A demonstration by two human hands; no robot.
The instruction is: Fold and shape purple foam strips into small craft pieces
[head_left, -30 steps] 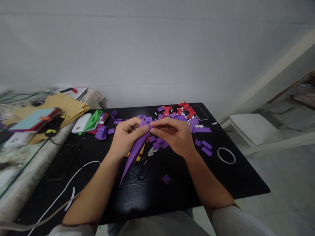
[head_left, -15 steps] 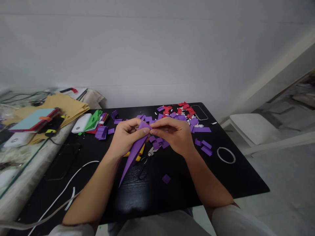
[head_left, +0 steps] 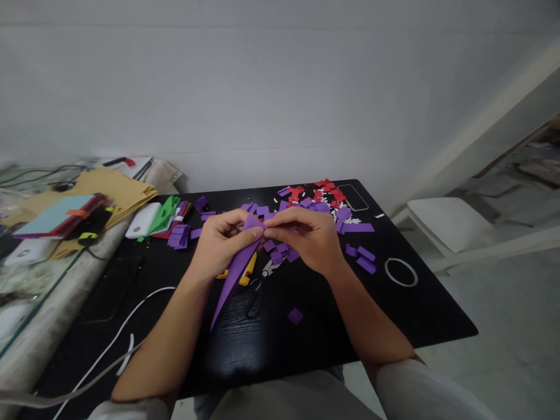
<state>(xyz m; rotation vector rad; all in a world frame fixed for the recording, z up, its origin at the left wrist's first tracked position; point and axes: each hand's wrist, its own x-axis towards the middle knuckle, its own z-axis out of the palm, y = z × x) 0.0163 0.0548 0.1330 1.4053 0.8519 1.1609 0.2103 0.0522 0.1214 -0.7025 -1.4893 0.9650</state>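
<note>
While left hand and right hand pinch the purple sheet at one o'clock above the counter, tail toward seven, the step seems folding, next likely needing a steady grip.

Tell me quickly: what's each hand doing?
Left hand: closed, holding the long purple piece.
Right hand: closed, pinching at that piece's upper end.

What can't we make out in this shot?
All head view:
Left hand: lower fingers, behind the purple paper.
Right hand: how much paper it pinches; its own fingers cover that.
Yellow parts: whether they join; the paper crosses between.
Grey-and-black tool: exact handle outline, lost against the black table.
Grey cable: cut off by left edge.
</note>
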